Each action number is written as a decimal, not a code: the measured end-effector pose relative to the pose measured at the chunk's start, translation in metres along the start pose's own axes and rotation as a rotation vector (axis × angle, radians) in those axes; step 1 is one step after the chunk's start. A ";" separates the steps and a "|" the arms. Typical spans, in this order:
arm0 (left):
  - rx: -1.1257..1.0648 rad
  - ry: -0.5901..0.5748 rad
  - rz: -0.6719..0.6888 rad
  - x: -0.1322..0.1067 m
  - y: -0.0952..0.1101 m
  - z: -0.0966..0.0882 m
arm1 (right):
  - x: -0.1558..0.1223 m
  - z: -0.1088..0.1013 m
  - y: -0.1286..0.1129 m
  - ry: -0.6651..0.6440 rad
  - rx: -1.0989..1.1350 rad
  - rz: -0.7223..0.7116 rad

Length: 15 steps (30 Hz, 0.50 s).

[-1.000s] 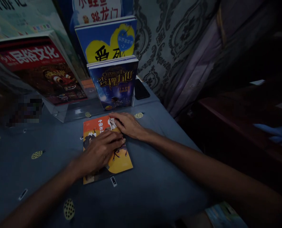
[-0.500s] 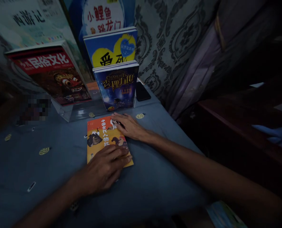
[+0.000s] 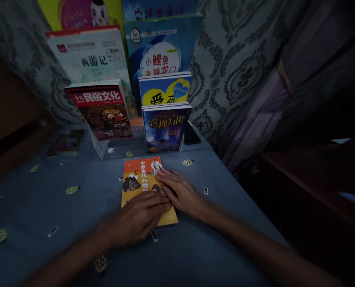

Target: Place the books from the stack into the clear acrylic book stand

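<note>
An orange and yellow book [image 3: 132,181] with white Chinese characters and painted figures lies closed and flat on the blue cloth. My left hand [image 3: 143,215] rests across its lower half, fingers stretched out toward the right edge. On the book's right side lies my right hand [image 3: 181,191], its fingers extended flat over the cover. The fingertips of both hands come close together near the right edge; whether they touch I cannot tell. Part of the cover is hidden beneath the hands.
Behind the book, a clear stand [image 3: 105,149] holds a red-topped book [image 3: 105,113] at left and a dark blue book [image 3: 165,129] at right, with taller books behind. A black phone [image 3: 192,133] lies beside it. The blue tablecloth [image 3: 225,243] drops off at the right; a curtain [image 3: 263,99] hangs beyond.
My right hand has slid down the book's right side, from its upper corner toward my left hand. My left hand stays on the lower cover. The view has shifted, showing more of the upper books.
</note>
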<state>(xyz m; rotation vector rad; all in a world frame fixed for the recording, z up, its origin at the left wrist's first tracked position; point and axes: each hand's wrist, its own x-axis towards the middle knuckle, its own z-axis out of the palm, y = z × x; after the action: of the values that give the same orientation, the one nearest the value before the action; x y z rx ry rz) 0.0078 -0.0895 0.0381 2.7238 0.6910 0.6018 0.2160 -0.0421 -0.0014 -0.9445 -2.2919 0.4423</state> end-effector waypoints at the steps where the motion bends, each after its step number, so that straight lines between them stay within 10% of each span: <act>1: 0.005 0.009 -0.014 -0.001 -0.004 -0.001 | -0.002 0.000 -0.002 -0.003 -0.006 -0.002; 15: 0.151 0.228 -0.396 -0.036 -0.120 -0.027 | -0.001 -0.007 -0.008 -0.040 -0.070 -0.011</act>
<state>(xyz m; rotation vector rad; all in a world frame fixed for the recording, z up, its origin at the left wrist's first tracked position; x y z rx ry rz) -0.0808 -0.0016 0.0080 2.5585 1.3401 0.7914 0.2173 -0.0475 0.0077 -0.9644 -2.3610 0.3817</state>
